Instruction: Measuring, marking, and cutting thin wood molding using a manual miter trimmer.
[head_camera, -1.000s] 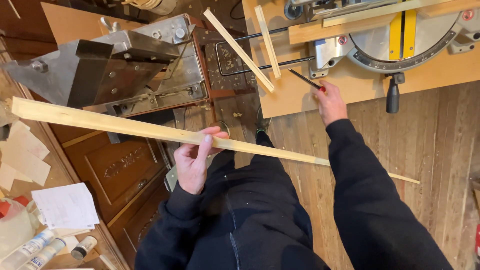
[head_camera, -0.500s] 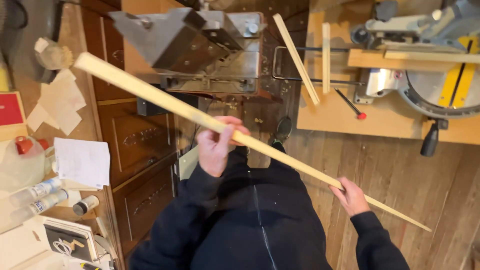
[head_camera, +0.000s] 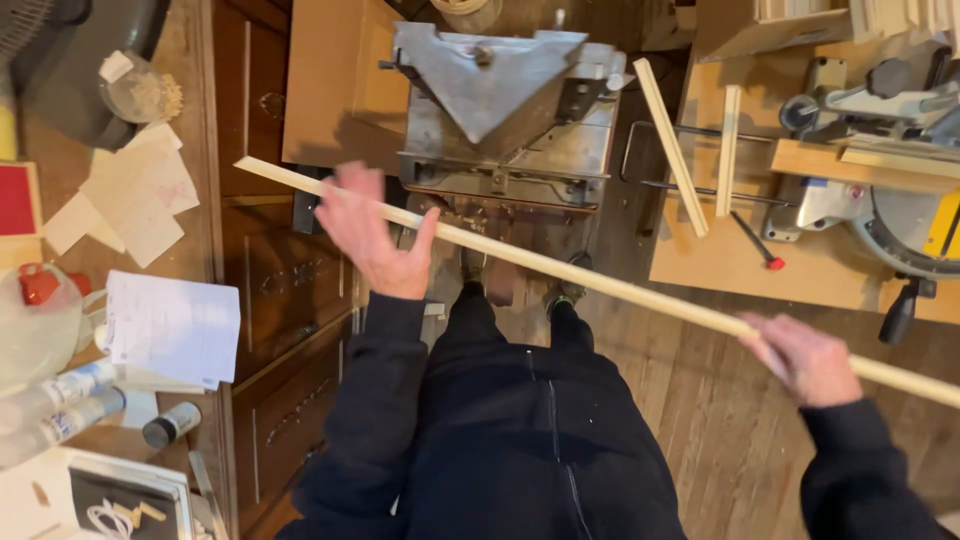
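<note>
A long, thin, pale wooden strip (head_camera: 560, 268) runs slanted across the head view, from the upper left down to the right edge. My left hand (head_camera: 365, 235) holds it near its left end, fingers blurred behind the wood and thumb in front. My right hand (head_camera: 808, 358) is closed around the strip near the right edge. Below me are my dark sleeves and trousers. A grey metal machine with a triangular top (head_camera: 500, 90) stands on the floor just beyond the strip.
A miter saw (head_camera: 880, 190) sits on a plywood bench (head_camera: 740, 260) at right, with two short wooden strips (head_camera: 672, 145) and a red-tipped pencil (head_camera: 755, 242). A wooden drawer cabinet (head_camera: 285, 290) stands at left, with papers (head_camera: 170, 325), bottles (head_camera: 55, 400) and a jar on its top.
My right hand moved from the bench to the strip and closed on it. The strip has swung flatter and shifted right, and my left hand's grip has loosened and slid toward its left end.
</note>
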